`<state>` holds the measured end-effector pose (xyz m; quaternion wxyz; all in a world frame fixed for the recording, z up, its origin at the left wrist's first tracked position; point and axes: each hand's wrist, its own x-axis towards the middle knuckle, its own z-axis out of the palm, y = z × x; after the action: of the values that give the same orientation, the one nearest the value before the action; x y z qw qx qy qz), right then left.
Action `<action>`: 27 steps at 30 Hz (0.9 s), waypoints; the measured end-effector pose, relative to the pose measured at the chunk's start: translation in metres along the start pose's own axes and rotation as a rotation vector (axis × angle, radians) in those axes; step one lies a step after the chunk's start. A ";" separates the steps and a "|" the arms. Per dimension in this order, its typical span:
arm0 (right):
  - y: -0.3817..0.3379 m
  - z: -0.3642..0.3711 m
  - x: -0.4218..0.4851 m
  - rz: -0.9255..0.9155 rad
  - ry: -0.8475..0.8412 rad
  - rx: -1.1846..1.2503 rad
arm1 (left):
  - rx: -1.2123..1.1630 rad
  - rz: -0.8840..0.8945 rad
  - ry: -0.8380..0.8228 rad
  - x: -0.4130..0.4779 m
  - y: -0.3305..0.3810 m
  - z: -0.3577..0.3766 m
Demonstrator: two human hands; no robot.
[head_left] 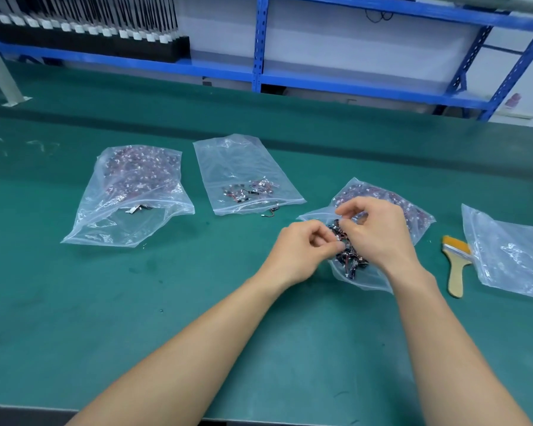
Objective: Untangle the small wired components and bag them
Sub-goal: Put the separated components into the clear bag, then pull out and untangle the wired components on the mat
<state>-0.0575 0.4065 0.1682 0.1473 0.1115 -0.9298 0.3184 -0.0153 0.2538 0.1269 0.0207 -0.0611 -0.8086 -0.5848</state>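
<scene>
A tangled clump of small black and red wired components (pixel 350 256) lies on the mouth of a clear zip bag (pixel 413 210) at the right of the green table. My left hand (pixel 299 253) pinches a piece at the clump's left edge. My right hand (pixel 379 232) is curled over the clump and pinches wires at its top. A middle zip bag (pixel 228 161) holds a few separated components. One loose component (pixel 271 212) lies just outside its mouth. A left zip bag (pixel 130 195) is packed with many components.
A yellow-bristled brush with a wooden handle (pixel 456 265) lies right of my hands. A further clear bag (pixel 511 253) sits at the far right. Blue shelving (pixel 259 41) stands behind the table, with a rack of black and white parts (pixel 90 29).
</scene>
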 end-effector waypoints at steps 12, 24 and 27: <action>-0.032 0.020 -0.003 -0.173 0.078 0.033 | 0.124 0.112 0.120 -0.012 -0.032 -0.046; -0.048 0.126 0.039 -0.131 -0.398 -0.164 | 0.272 0.113 0.277 -0.020 -0.061 -0.083; -0.037 0.136 0.033 -0.121 -0.345 -0.151 | 0.340 0.172 0.378 -0.007 -0.061 -0.092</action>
<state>-0.1050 0.2890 0.0974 0.0123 0.2087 -0.9541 0.2146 -0.0190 0.1475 0.0976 0.2311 -0.0148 -0.8688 -0.4378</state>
